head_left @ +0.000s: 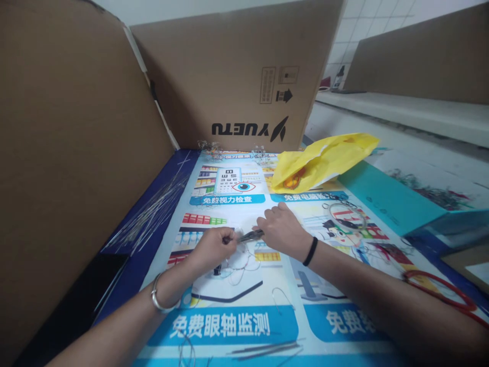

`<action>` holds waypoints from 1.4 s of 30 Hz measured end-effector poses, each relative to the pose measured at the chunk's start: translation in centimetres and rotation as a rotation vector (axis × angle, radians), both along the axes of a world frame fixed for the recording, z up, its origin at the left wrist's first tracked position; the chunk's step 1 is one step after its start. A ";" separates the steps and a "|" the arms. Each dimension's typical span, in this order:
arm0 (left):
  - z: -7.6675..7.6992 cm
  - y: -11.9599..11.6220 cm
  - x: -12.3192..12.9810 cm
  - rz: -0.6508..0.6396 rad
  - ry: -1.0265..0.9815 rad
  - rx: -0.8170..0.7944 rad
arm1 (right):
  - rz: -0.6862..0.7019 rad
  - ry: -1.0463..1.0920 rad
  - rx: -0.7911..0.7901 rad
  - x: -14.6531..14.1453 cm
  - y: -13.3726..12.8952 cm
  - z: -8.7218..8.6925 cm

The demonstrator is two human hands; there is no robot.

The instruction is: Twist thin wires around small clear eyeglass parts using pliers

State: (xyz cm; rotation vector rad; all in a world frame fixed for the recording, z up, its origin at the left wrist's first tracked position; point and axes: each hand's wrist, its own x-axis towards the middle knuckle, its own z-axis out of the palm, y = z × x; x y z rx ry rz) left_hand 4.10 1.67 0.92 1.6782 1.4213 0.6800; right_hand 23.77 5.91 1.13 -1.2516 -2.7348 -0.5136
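Note:
My right hand [284,229] is closed around the handles of metal pliers [250,236], whose jaws point left toward my other hand. With thumb and fingers pinched together, my left hand [214,250] grips thin wire right at the plier tips. Something small and dark shows between those fingertips, too small to name. Fine wire loops [244,262] spread over the printed sheet just below both hands. A bent piece of wire [281,298] lies nearer to me.
A bundle of straight wires [153,204] lies at left beside a cardboard wall [229,76]. Behind my right hand are a yellow bag [324,158], a wire coil [347,216] and a turquoise box [393,199]. A red ring [439,290] lies by my right forearm. Cut wires [267,349] lie in front.

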 end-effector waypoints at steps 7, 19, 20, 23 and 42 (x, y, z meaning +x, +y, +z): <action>-0.1 0.1 -0.1 -0.022 0.028 0.027 | 0.003 -0.001 -0.023 -0.1 0.0 0.0; -0.1 0.2 0.0 -0.014 0.097 0.127 | -0.025 -0.011 -0.067 -0.1 -0.2 0.3; -0.1 0.2 0.0 -0.009 0.105 0.136 | -0.030 -0.019 -0.067 -0.2 -0.2 0.3; -0.1 0.1 0.0 -0.004 0.115 0.148 | -0.043 -0.037 -0.061 -0.2 -0.3 0.5; 0.1 0.2 -0.7 -0.091 -0.008 0.017 | -0.162 -0.030 -0.150 -0.4 -1.3 0.4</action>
